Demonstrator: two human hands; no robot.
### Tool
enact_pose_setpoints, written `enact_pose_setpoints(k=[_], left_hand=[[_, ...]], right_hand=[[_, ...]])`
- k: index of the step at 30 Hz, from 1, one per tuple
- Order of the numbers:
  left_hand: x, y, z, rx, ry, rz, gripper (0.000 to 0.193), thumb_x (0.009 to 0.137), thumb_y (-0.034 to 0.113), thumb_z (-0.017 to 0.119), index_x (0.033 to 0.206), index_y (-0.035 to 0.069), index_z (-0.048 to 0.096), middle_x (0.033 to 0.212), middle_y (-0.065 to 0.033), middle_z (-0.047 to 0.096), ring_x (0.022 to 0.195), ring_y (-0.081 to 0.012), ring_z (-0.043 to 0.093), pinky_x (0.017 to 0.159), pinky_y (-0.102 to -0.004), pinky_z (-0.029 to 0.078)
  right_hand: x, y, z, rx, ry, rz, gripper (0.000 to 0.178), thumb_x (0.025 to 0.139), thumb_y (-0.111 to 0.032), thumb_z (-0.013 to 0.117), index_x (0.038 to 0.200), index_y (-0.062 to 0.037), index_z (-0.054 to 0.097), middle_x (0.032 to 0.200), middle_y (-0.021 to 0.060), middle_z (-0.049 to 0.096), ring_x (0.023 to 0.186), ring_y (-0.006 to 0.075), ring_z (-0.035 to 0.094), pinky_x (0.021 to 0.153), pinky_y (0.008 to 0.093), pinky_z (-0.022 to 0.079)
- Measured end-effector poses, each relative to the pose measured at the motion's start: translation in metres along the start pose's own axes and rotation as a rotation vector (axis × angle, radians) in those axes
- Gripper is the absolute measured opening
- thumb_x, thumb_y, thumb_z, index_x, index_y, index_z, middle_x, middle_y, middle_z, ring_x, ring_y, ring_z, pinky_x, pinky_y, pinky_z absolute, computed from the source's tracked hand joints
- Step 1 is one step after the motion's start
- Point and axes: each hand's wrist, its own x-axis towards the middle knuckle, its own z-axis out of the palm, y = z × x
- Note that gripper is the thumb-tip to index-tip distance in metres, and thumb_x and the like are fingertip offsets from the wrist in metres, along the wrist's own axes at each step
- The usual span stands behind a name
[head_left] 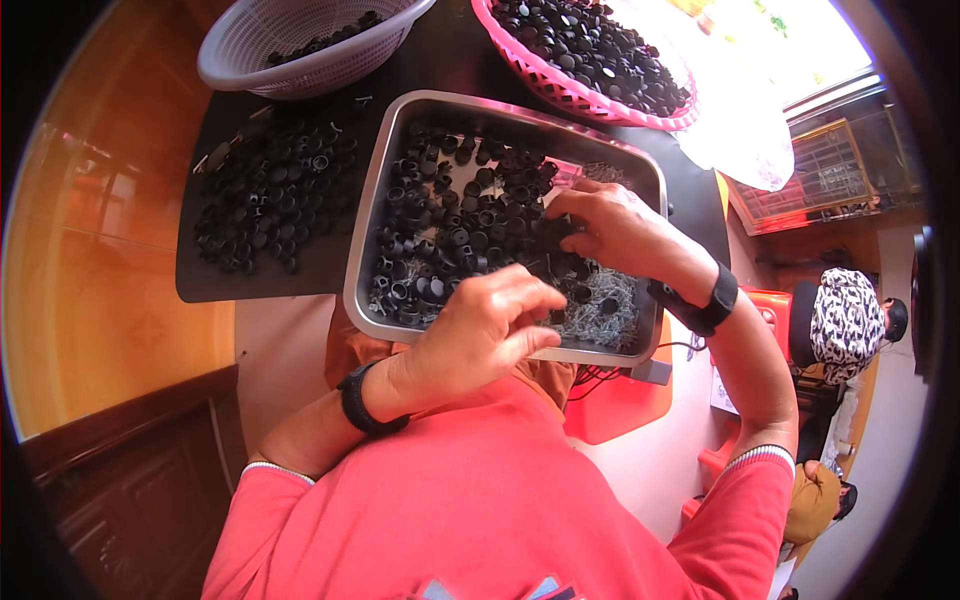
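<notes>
A rectangular metal tray (368, 270) in front of me holds many small black plastic caps (478, 215), some ring-like and hollow. Thin silvery pins (605, 325) lie heaped in its near right corner. Over the tray's near edge, my left hand (490, 318) is curled, with a small black cap (557, 316) between thumb and forefinger. My right hand (615, 228) reaches in from the right, just above the caps. Its thumb and forefinger are apart at the pile, and black pieces behind them are partly hidden.
More black parts (275, 195) lie loose on the dark table (210, 285) left of the tray. Behind stand a white basket (225, 60) and a pink basket (560, 92), both holding black pieces. Red stools (765, 300) and other people (845, 320) are at right.
</notes>
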Motion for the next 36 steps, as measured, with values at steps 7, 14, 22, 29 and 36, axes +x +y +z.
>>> enact_pose_setpoints(k=[7,14,22,29,36], left_hand=[[0.009,0.002,-0.001,-0.537,0.140,-0.326,0.032,0.086,0.006,0.064,0.114,0.001,0.049,0.099,-0.0055,0.055,0.088,-0.0103,0.058,0.077,-0.0236,0.049],[0.014,-0.001,0.004,-0.646,0.121,-0.341,0.015,0.085,0.002,0.063,0.098,0.001,0.054,0.091,-0.0039,0.059,0.084,-0.0088,0.059,0.076,-0.0228,0.050],[0.016,0.006,0.009,-0.168,0.309,-0.128,0.031,0.076,-0.010,0.062,0.102,0.001,0.052,0.087,-0.0066,0.057,0.076,-0.0117,0.059,0.068,-0.0252,0.052],[0.011,0.006,0.010,0.261,0.259,0.191,0.044,0.067,-0.012,0.065,0.108,0.003,0.054,0.088,-0.0077,0.058,0.071,-0.0142,0.059,0.064,-0.0254,0.050],[0.004,0.001,0.005,0.124,0.165,0.138,0.031,0.067,-0.010,0.067,0.095,0.002,0.060,0.089,-0.0075,0.058,0.071,-0.0140,0.058,0.062,-0.0246,0.048]], right_hand=[[-0.030,-0.053,-0.003,0.530,0.128,0.268,0.028,0.072,-0.004,0.071,0.098,-0.0010,0.062,0.067,0.0044,0.055,0.061,0.0104,0.054,0.057,0.0261,0.047],[-0.060,-0.079,0.030,0.543,0.431,0.178,0.032,0.073,0.002,0.068,0.103,-0.0006,0.060,0.078,0.0089,0.060,0.062,0.0174,0.060,0.055,0.0284,0.048],[-0.057,-0.092,0.047,0.530,0.689,0.161,0.042,0.075,0.009,0.059,0.116,-0.0022,0.057,0.097,0.0153,0.060,0.077,0.0259,0.063,0.065,0.0321,0.051],[-0.055,-0.091,0.063,0.592,0.731,0.261,0.022,0.077,0.000,0.067,0.098,0.0013,0.062,0.081,0.0096,0.064,0.071,0.0164,0.063,0.065,0.0249,0.049],[-0.061,-0.091,0.061,1.311,0.626,0.329,0.015,0.081,-0.004,0.068,0.092,0.0008,0.059,0.082,0.0000,0.062,0.075,0.0047,0.056,0.065,0.0205,0.047]])
